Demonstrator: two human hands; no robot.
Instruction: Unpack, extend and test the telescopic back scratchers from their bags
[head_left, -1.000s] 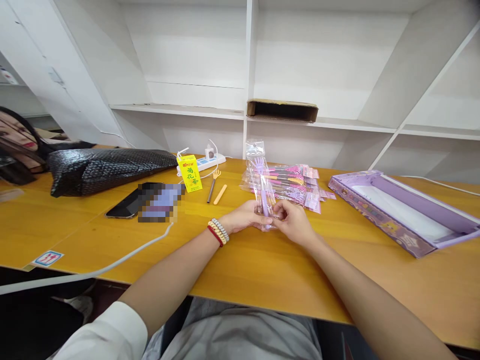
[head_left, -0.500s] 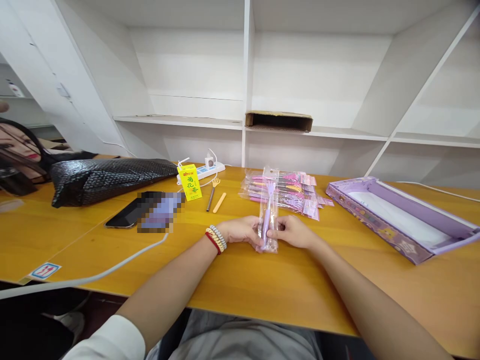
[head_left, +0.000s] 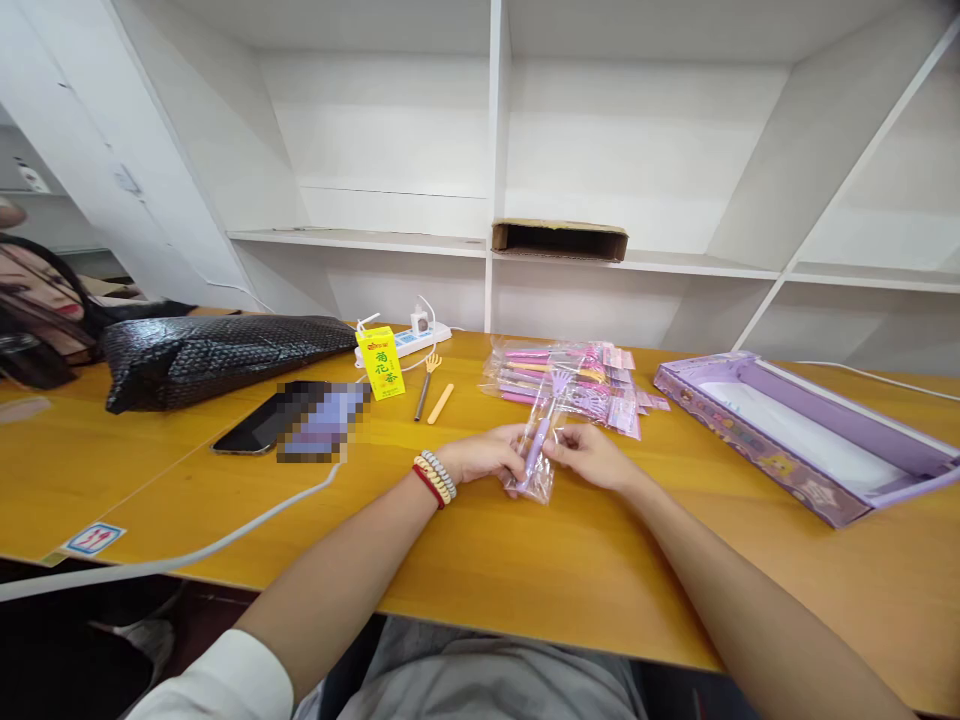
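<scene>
Between my hands is a purple back scratcher (head_left: 536,446) in a clear plastic sleeve, its small hand-shaped head pointing up and away to the right. My left hand (head_left: 491,457) is closed on the lower left side of it, thumb on top. My right hand (head_left: 586,452) pinches the sleeve's right edge with curled fingers. Just beyond lies a pile of packaged back scratchers (head_left: 600,378) in pink, purple and yellow. To the left, an unwrapped back scratcher (head_left: 427,388) with a yellow head and dark shaft rests beside a loose yellow handle (head_left: 441,404).
A purple display tray (head_left: 765,450) sits on the right. Leftward are a yellow drink carton (head_left: 381,364), a power strip (head_left: 409,341), phones (head_left: 251,425), a black padded bag (head_left: 225,355) and a white cable (head_left: 247,525). A cardboard box (head_left: 559,240) rests on the shelf behind.
The wrapped back scratcher has tilted, its head swinging to the right while its lower end stays in my left hand. My right hand has shifted slightly up along the sleeve.
</scene>
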